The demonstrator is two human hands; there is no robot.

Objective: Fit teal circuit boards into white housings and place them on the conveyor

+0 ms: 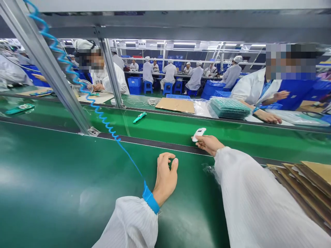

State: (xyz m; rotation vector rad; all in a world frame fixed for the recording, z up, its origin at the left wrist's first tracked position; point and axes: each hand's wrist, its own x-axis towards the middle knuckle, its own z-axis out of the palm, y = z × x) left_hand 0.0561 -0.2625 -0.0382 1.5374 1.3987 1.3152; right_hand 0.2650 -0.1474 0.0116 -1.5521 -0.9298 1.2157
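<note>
The right hand (209, 143) pinches one end of a small white oblong plastic device (199, 134), held out over the green conveyor belt (232, 136). The left hand (165, 177) rests loosely curled and holds nothing on the near green mat (64, 179) (a blue wrist strap (150, 199) trails a coiled cord (85, 93)). The device looks light, rigid and smooth, so it probably grips best by its long edges. A teal pen-like tool (139, 117) lies well apart.

White device (199, 134), green belt (64, 179), blue wrist strap (150, 202).
</note>
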